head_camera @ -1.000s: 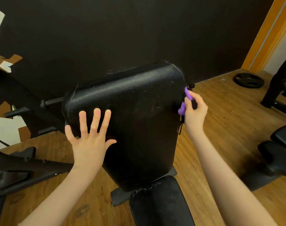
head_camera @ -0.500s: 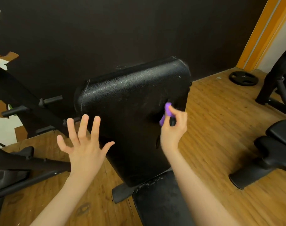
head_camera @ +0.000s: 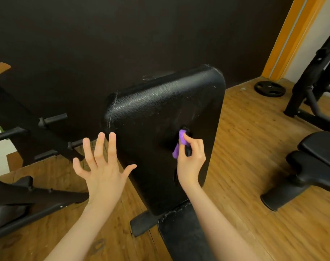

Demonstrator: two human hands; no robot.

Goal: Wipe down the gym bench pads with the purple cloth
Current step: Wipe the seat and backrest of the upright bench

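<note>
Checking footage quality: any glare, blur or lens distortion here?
Head view: soft sheen on the upright back pad; orange door frame leans, a wide-angle effect; right hand and purple cloth slightly soft; dark wall shows little detail.

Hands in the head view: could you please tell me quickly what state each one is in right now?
Left hand: open, fingers spread, holding nothing.
Right hand: closed on the bunched purple cloth against the upright black leather back pad.
</note>
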